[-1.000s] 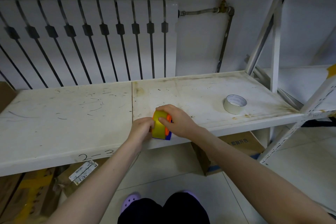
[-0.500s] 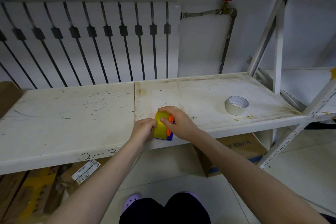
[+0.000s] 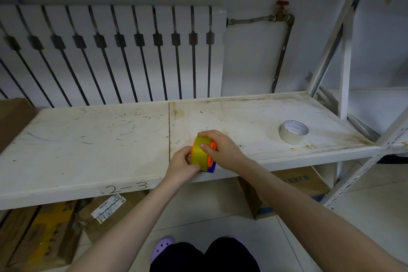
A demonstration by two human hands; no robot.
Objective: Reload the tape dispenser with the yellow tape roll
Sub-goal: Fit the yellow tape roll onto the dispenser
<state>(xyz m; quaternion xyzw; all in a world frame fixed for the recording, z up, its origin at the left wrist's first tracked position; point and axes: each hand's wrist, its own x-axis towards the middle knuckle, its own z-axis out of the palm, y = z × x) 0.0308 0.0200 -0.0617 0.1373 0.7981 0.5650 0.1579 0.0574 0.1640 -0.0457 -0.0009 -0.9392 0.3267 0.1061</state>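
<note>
Barely shifted since a moment ago, both hands, left [image 3: 181, 164] and right [image 3: 220, 148], clamped on the yellow tape roll [image 3: 199, 153] seated in the dispenser [image 3: 210, 166] at the shelf's [image 3: 88, 139] near edge, apparently pressing it home; next, pulling the tape end to the cutter.

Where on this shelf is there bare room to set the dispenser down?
The whole left board of the shelf is bare. So is the strip between the hands and the white tape roll. It is crowded only at the front edge, where both hands hold the yellow tape roll.
</note>
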